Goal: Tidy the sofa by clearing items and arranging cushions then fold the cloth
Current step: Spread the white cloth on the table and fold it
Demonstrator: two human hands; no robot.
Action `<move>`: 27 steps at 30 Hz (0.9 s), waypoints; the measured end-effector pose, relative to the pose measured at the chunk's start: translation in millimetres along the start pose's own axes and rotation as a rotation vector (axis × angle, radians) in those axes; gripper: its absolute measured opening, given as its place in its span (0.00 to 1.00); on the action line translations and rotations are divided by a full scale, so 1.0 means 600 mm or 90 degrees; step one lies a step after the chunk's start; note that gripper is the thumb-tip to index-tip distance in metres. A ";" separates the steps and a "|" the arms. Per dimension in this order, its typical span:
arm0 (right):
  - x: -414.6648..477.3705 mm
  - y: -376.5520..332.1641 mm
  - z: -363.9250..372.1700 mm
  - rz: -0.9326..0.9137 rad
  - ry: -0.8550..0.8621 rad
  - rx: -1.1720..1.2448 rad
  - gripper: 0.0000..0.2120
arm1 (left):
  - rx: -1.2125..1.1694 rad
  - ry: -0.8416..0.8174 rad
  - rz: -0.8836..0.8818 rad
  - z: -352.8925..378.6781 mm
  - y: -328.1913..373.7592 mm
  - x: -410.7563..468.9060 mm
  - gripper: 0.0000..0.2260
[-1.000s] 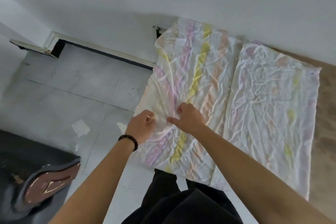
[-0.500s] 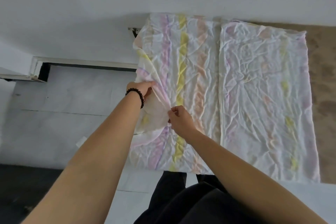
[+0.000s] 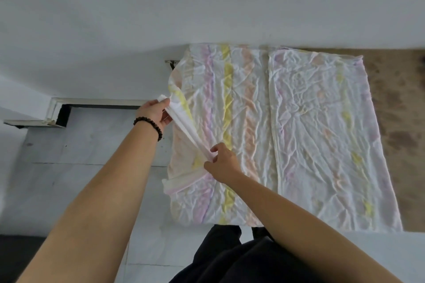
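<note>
A crumpled white cloth [image 3: 299, 133] with pale pink, yellow and orange stripes lies spread flat over a brown surface [image 3: 400, 122], partly folded, with a seam running down its middle. My left hand [image 3: 154, 114], with a dark bead bracelet on the wrist, pinches the cloth's left edge and holds it lifted. My right hand [image 3: 222, 162] grips the same edge lower down, so a taut raised ridge of cloth runs between the two hands.
A white wall [image 3: 207, 7] stands behind the cloth. Grey floor tiles [image 3: 80, 156] lie to the left, with a white skirting and a dark gap [image 3: 64, 115] at the wall's foot. My dark trousers [image 3: 241, 259] show at the bottom.
My left hand has slid up and away along the cloth's left edge, while my right hand stayed lower. The edge between them is now lifted and stretched. The view has shifted left.
</note>
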State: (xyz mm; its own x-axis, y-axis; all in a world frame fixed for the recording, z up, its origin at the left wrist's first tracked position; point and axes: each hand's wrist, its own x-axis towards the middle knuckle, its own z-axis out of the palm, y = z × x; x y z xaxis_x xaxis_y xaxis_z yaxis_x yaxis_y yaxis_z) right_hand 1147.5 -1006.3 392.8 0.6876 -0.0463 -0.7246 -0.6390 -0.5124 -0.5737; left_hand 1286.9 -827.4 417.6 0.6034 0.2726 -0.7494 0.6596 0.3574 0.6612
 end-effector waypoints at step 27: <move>-0.143 0.309 -0.397 0.079 0.220 0.349 0.16 | 0.218 -0.262 0.041 0.495 -0.227 -0.221 0.26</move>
State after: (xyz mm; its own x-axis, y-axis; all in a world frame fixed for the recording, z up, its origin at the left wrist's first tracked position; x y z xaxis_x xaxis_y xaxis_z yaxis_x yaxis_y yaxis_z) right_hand 1052.4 -1301.6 439.6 0.6096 -0.3970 -0.6861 -0.7410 0.0221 -0.6711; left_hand 1250.0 -1177.3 437.9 0.7273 -0.1128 -0.6770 0.6829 0.0206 0.7302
